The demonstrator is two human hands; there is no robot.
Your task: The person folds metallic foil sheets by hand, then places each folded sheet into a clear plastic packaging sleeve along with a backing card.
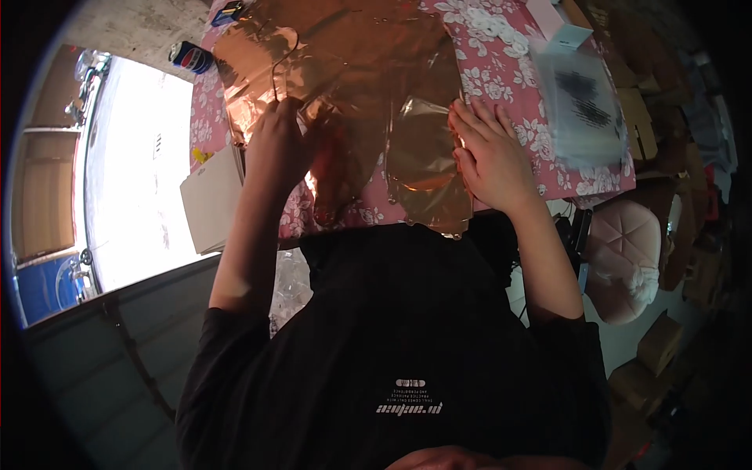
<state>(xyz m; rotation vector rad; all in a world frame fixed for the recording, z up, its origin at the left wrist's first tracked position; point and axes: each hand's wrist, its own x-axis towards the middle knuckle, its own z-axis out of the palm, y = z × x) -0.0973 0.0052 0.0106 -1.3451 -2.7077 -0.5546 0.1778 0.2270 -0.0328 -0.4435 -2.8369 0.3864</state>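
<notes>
A large, flat, wrinkled sheet of shiny copper-coloured foil (pixel 352 55) lies over the table, with two leg-like strips reaching toward my body. My left hand (pixel 278 141) rests on its left part with the fingers closed. From these fingers a thin dark cord (pixel 276 74) curves away over the foil. The fingertips are partly hidden, and the grip is hard to make out in detail. My right hand (pixel 493 157) lies flat with fingers stretched out, touching the right edge of the right-hand strip.
Under the foil is a pink floral tablecloth (pixel 501 86). A blue drink can (pixel 190 58) stands at the left edge, above a pale carton (pixel 213 200). Clear plastic bags (pixel 583 106) and a white box (pixel 560 31) lie at right. A cushioned seat (pixel 624 258) stands beyond the table.
</notes>
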